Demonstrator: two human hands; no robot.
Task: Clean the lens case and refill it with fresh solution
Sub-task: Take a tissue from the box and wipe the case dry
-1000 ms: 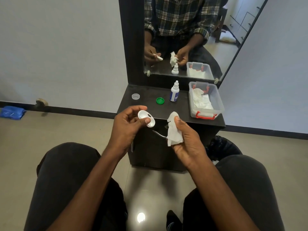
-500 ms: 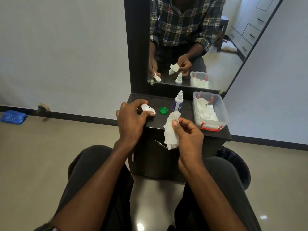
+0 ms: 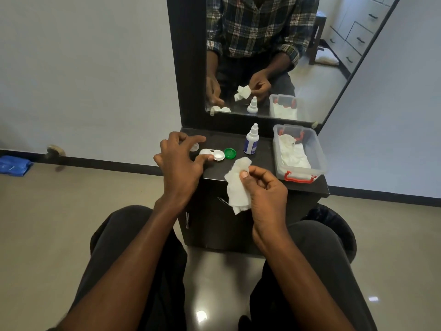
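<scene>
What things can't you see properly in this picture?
- Head view: whether the lens case wells are dry or wet is too small to tell.
- Clear cap: partly hidden by left hand.
- Bottle label: too small to read.
- Tissue: partly covered by right hand.

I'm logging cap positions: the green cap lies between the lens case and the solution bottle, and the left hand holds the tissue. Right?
Not quite. In the head view the right hand holds the tissue, not the left. The green cap does lie between the lens case and the solution bottle.

We note a white plastic case (image 3: 212, 154), crumpled paper tissue (image 3: 237, 187), clear plastic box (image 3: 310, 149), and dark matt bench (image 3: 262, 163).
</scene>
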